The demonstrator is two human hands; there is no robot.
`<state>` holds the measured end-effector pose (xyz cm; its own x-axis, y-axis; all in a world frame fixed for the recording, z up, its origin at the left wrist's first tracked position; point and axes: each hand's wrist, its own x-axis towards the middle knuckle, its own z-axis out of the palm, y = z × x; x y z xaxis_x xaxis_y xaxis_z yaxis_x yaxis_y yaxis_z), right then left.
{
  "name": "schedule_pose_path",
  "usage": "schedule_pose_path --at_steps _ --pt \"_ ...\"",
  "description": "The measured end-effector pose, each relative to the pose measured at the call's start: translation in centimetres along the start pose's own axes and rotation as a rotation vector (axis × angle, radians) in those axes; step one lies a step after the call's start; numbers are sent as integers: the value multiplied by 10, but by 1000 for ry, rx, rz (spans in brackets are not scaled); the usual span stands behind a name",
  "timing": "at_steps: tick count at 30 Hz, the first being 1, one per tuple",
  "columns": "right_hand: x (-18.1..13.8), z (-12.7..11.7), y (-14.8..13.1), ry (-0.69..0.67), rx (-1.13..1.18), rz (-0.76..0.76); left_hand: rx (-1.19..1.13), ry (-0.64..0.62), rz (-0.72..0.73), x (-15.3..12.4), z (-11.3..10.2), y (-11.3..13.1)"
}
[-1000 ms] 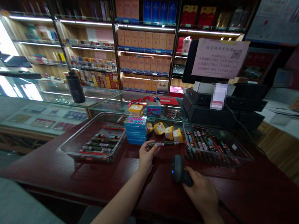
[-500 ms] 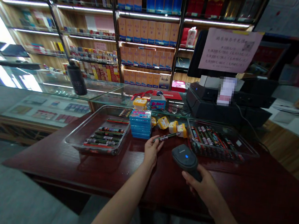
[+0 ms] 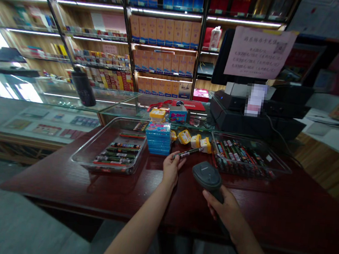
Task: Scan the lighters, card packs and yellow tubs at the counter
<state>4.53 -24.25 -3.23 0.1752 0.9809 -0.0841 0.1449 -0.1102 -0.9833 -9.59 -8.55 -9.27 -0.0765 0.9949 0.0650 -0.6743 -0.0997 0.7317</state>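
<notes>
Between the fingers of my left hand point(image 3: 171, 169) is a slim dark stick-shaped packet point(image 3: 188, 152) with a printed label, its far end pointing at the yellow tubs. My right hand point(image 3: 223, 202) is wrapped round the handle of a dark grey barcode scanner point(image 3: 207, 175), its head turned toward the packet and apart from it. To the left, a clear plastic tray point(image 3: 81, 158) contains several similar packets point(image 3: 119, 154). More of them point(image 3: 240, 153) lie in a second clear tray point(image 3: 284, 169) on the right.
A stack of blue boxes point(image 3: 158, 140) and several yellow-lidded tubs point(image 3: 184, 137) stand behind my left hand on the dark red desk point(image 3: 137, 198). A glass counter point(image 3: 119, 107), a black bottle point(image 3: 83, 88) and a monitor point(image 3: 223, 59) are farther back.
The blue light on top of the scanner has gone out. My right hand and the scanner have shifted slightly left in view. My left hand keeps hold of the packet.
</notes>
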Motion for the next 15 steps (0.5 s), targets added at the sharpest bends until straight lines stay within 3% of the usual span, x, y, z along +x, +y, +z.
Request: schedule_pose_path --at_steps 4,10,15 --pt "2 -12 -6 19 -320 -186 1 5 -3 1 -1 -1" --pt "26 -26 5 243 -1053 -317 -31 17 -4 1 -2 1" --pt "44 -28 36 300 -1218 -440 -50 53 25 -1 -1 3"
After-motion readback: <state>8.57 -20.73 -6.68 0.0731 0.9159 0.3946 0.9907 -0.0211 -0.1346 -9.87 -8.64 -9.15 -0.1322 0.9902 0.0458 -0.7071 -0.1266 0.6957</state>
